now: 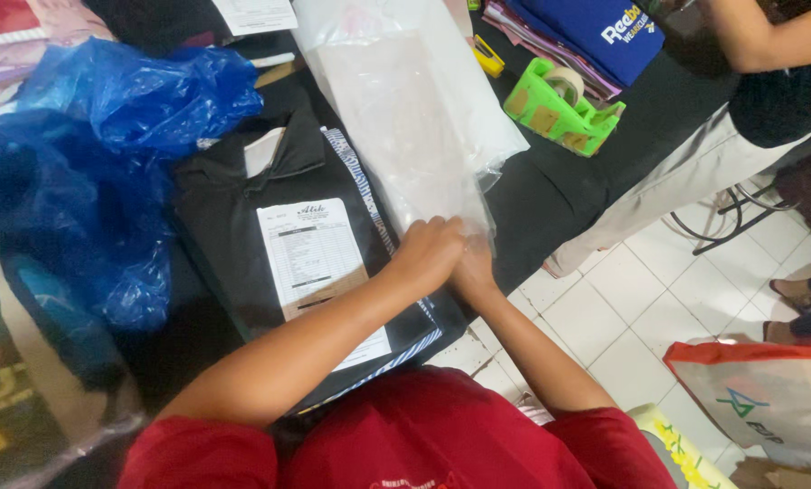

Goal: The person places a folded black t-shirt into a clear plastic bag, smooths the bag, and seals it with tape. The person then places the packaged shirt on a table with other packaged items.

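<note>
Together, both hands (446, 258) at clear plastic bag's (414, 118) empty mouth.

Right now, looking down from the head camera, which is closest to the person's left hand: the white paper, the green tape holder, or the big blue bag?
From the left hand:
1. White paper form, just left, on the black garment.
2. Green tape holder, up and right on the table.
3. Big blue plastic bag, far left.

Black folded shirt (233, 208), clear plastic bag (405, 118), blue bags (106, 163), green tape dispenser (559, 109).
</note>
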Available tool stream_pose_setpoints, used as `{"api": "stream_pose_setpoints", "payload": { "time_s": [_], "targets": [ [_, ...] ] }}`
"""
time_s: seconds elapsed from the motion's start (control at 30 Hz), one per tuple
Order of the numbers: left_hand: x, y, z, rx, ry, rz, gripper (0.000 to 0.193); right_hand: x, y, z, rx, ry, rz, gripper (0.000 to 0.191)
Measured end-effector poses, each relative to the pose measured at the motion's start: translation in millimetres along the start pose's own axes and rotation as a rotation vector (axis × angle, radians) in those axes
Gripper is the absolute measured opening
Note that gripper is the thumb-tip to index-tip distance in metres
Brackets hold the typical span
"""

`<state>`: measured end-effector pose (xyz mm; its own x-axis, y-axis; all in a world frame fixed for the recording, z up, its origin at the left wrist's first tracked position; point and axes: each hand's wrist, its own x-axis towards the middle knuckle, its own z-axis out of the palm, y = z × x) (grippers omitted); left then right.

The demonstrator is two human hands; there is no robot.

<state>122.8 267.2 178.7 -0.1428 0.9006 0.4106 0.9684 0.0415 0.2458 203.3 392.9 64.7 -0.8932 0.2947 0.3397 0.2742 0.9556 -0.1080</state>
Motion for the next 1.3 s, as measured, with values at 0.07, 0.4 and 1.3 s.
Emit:
{"api": "stream_pose_setpoints", "payload": {
  "time_s": [0.07,0.4,1.3],
  "targets": [
    [-3,-1,3,-0.016,0.02,0.006,0.015,3,-1,2,0.042,0.024,0.029,0.032],
    [-5,-12,-2,0.019,0.061,0.025,0.023,7,-2,-4,0.065,-0.087,0.071,0.035],
    [-23,41,-7,0.0,-0.041,-0.274,0.061,-14,22,-66,0.509,0.415,-0.047,0.017]
  ]
}}
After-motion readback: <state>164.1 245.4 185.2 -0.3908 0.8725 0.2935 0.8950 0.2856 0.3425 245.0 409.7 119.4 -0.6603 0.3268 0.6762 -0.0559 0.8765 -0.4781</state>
